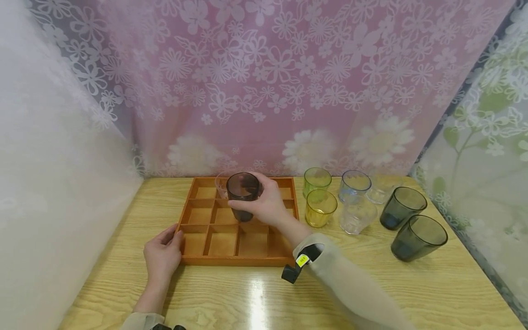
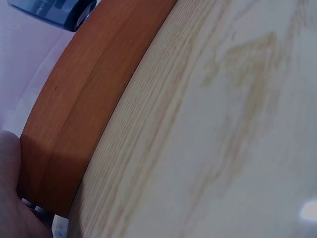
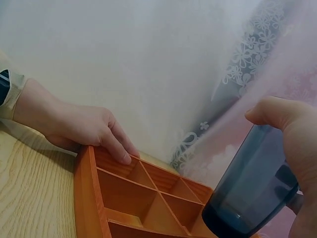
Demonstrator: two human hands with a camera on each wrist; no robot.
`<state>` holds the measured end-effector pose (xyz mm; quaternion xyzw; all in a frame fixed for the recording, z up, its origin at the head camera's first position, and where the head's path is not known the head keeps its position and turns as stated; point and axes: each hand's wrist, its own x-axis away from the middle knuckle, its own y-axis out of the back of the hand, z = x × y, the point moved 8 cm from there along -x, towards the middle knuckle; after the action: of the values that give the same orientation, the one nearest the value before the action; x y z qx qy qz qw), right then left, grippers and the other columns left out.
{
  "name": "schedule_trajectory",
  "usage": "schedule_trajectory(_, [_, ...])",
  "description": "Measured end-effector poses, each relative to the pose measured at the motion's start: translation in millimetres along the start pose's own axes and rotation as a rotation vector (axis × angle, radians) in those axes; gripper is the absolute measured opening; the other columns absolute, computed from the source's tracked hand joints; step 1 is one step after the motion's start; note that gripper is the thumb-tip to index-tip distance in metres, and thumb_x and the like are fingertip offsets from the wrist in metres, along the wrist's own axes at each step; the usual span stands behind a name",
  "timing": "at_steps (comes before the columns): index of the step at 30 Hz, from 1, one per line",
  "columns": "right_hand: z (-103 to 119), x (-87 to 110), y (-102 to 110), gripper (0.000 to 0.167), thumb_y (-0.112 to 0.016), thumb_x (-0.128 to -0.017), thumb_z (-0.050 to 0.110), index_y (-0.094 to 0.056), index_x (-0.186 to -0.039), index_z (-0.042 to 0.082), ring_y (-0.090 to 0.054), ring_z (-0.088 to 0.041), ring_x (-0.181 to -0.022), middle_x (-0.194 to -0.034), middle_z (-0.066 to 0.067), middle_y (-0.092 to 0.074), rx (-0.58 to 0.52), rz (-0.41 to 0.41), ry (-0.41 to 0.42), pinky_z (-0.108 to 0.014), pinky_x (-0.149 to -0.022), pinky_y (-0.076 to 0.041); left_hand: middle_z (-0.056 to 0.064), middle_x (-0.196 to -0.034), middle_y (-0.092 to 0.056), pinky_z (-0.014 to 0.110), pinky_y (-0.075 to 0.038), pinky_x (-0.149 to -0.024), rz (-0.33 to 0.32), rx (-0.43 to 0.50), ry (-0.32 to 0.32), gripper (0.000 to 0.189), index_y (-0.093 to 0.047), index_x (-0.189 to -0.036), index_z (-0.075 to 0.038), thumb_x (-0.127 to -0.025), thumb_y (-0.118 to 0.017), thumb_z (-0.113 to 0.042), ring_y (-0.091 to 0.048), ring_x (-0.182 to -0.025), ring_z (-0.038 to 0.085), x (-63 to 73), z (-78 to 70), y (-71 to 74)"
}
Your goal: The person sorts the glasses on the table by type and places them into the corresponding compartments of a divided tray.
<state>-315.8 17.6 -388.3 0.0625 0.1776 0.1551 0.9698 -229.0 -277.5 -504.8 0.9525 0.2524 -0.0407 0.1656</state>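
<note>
My right hand (image 1: pixel 270 204) grips a dark tinted glass (image 1: pixel 242 190) around its side, thumb on the near face. The glass is over the middle of a wooden compartment tray (image 1: pixel 237 261), its base overlapping the dividers in the head view. In the right wrist view the glass (image 3: pixel 247 188) tilts, with its base toward the tray. At the tray's left side, my left hand (image 1: pixel 162 252) holds the edge, thumb and fingers over the wall. Partly hidden behind the dark glass, a clear glass (image 1: pixel 221 185) shows at the tray's back.
Right of the tray stand a green glass (image 1: pixel 317 179), a yellow glass (image 1: pixel 321 208), a blue glass (image 1: pixel 354 184) and clear glasses (image 1: pixel 357 217). Farther right are two dark glasses (image 1: pixel 402 208). A flowered curtain (image 1: pixel 268 91) hangs behind the wooden table (image 1: pixel 214 298).
</note>
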Motion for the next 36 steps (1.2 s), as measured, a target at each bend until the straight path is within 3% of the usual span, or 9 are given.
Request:
schedule_trajectory(22, [-27, -22.3, -41, 0.068, -0.096, -0.081, 0.025, -0.064, -0.139, 0.012, -0.068, -0.028, -0.113, -0.128, -0.008, -0.069, 0.066, 0.026, 0.038, -0.036, -0.09, -0.06, 0.025, -0.123, -0.072, 0.007, -0.052, -0.078, 0.006, 0.011, 0.013, 0.029, -0.073, -0.128, 0.005, -0.102, -0.07, -0.005, -0.069, -0.114, 0.034, -0.2, 4.3, 0.1])
schedule_trajectory(30, [-36, -22.3, -49, 0.066, -0.096, -0.081, 0.026, -0.064, -0.138, 0.016, -0.067, -0.021, -0.114, -0.127, -0.004, -0.068, 0.058, 0.023, 0.005, -0.037, -0.093, -0.059, 0.025, -0.12, -0.073, 0.008, -0.053, -0.078, 0.0, 0.025, 0.002, 0.027, -0.074, -0.126, 0.006, -0.101, -0.071, -0.003, -0.07, -0.112, 0.033, -1.3, 3.8, -0.1])
schedule_trajectory(36, [-48, -21.4, -55, 0.069, -0.097, -0.08, 0.027, -0.063, -0.139, 0.014, -0.066, -0.026, -0.115, -0.129, -0.009, -0.067, 0.046, 0.023, -0.037, -0.039, -0.094, -0.058, 0.025, -0.119, -0.073, 0.009, -0.053, -0.078, -0.003, 0.026, 0.004, 0.027, -0.074, -0.127, 0.005, -0.101, -0.071, -0.004, -0.07, -0.111, 0.032, -2.4, 3.3, 1.7])
